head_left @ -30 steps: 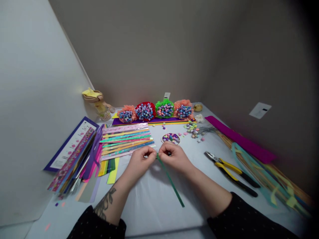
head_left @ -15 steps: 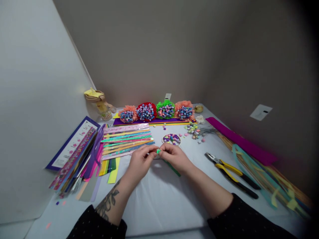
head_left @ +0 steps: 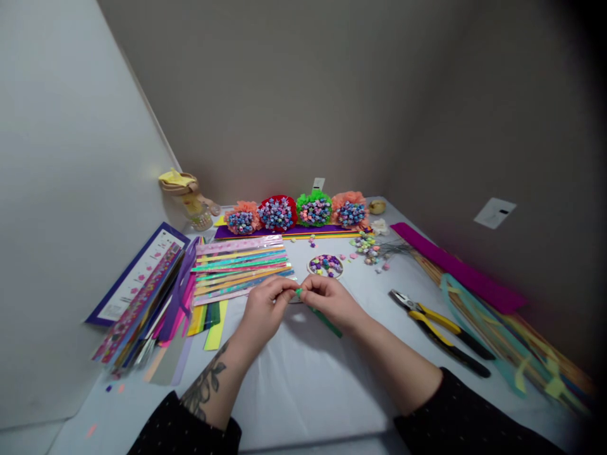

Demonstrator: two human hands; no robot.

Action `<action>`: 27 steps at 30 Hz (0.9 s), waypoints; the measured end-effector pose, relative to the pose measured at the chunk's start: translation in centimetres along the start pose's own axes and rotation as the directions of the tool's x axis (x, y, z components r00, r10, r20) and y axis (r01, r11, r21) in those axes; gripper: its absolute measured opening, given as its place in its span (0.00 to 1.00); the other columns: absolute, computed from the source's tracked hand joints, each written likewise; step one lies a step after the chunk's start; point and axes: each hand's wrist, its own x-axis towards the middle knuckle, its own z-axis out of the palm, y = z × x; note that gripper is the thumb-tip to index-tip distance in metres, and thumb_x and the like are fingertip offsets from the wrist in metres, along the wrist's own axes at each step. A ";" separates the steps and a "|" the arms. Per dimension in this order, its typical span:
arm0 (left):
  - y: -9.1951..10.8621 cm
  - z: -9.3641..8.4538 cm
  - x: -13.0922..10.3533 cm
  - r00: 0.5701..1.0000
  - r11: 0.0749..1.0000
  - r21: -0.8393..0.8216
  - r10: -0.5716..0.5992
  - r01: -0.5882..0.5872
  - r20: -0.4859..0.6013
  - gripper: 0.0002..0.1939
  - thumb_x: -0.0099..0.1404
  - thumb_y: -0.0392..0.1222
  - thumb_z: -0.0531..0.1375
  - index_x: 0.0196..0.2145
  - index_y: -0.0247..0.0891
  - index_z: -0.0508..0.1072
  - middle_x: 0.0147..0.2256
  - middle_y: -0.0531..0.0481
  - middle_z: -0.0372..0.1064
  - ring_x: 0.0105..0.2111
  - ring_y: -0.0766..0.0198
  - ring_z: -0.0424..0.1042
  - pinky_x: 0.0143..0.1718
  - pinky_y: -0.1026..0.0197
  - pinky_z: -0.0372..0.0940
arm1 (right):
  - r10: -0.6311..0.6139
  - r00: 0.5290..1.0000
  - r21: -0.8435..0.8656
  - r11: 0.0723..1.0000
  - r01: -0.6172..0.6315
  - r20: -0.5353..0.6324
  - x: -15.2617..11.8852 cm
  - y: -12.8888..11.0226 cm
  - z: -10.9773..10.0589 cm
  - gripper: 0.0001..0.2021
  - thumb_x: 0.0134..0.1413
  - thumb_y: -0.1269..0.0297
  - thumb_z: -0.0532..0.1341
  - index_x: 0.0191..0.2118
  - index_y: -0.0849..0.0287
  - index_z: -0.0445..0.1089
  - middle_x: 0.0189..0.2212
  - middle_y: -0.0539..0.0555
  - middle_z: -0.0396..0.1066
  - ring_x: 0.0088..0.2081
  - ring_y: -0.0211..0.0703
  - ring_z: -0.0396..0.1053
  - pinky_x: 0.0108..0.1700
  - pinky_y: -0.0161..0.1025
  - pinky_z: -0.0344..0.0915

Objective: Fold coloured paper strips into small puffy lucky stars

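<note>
Over the middle of the table, my left hand (head_left: 265,306) and my right hand (head_left: 332,302) meet, thumbs and fingers pinched together. Between their fingertips is the small folded end of a green paper strip (head_left: 328,322), partly hidden by the fingers. The strip's loose tail hangs out below my right hand, toward the lower right. Just beyond the fingers stands a round dish (head_left: 325,266) of small colourful paper stars. To the left of it lie patterned paper strips in clear wrapping (head_left: 241,265).
Yellow-and-black pliers (head_left: 441,328) lie on the right, beside bundled sticks (head_left: 493,335) and a magenta sheet (head_left: 459,268). Several star-filled paper flowers (head_left: 277,213) line the back. More paper strips (head_left: 142,303) and a purple-edged pack (head_left: 137,272) cover the left. Loose stars (head_left: 367,246) sit near thin wires.
The folded green end has turned and shifted slightly left between my fingertips, and less of it shows now. Both hands keep their pinch in nearly the same place.
</note>
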 end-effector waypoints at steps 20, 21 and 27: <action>0.8 -0.1 0.3 0.971 0.971 -0.096 -0.205 0.218 0.124 0.08 0.57 0.40 0.56 0.23 0.36 0.70 0.23 0.53 0.68 0.25 0.66 0.64 0.28 0.65 0.59 | -0.239 0.965 -0.289 0.936 0.200 -0.105 0.2 0.2 -0.5 0.07 0.49 0.66 0.57 0.23 0.59 0.66 0.23 0.49 0.63 0.27 0.37 0.61 0.30 0.34 0.56; 0.8 0.0 0.3 0.970 0.971 -0.093 -0.206 0.219 0.128 0.08 0.57 0.40 0.56 0.23 0.36 0.70 0.23 0.53 0.68 0.25 0.65 0.64 0.28 0.65 0.60 | -0.242 0.965 -0.290 0.935 0.204 -0.103 0.2 0.2 -0.5 0.07 0.49 0.66 0.57 0.23 0.59 0.65 0.22 0.48 0.63 0.27 0.37 0.61 0.30 0.34 0.56; 0.5 0.1 0.3 0.966 0.969 -0.090 -0.215 0.229 0.141 0.08 0.57 0.40 0.56 0.24 0.37 0.71 0.24 0.53 0.69 0.26 0.65 0.65 0.29 0.65 0.60 | -0.251 0.965 -0.302 0.928 0.216 -0.080 0.1 0.1 -0.5 0.07 0.49 0.68 0.56 0.22 0.58 0.64 0.22 0.48 0.62 0.27 0.36 0.61 0.31 0.34 0.57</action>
